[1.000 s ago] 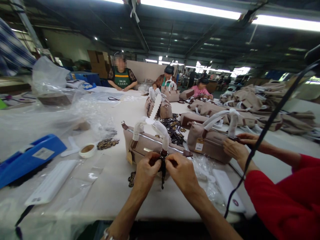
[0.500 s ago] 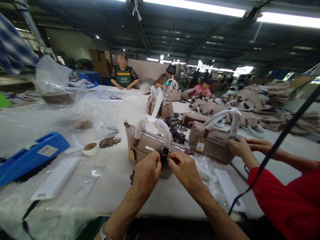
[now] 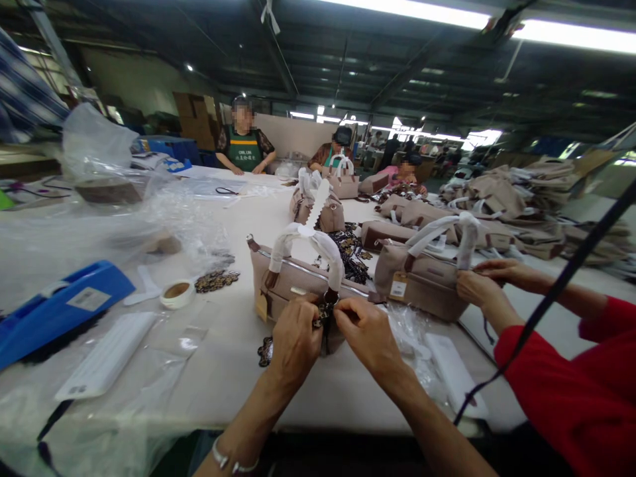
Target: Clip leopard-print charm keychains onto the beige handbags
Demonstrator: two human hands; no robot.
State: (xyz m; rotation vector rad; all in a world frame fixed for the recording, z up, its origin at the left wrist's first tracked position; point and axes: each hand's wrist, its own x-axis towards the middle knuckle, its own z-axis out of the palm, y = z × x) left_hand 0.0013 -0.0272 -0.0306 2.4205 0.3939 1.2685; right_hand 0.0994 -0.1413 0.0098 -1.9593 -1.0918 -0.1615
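Head view: left hand (image 3: 296, 339) and right hand (image 3: 370, 334), now closer against the handbag (image 3: 288, 281) near the table's (image 3: 233, 377) front edge, each pinch its dark charm (image 3: 322, 318).

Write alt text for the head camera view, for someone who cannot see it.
The person's left hand and right hand pinch a dark charm at the handle ring of a beige handbag on a white table. To the right, a co-worker's hands, red-sleeved, handle a second handbag.
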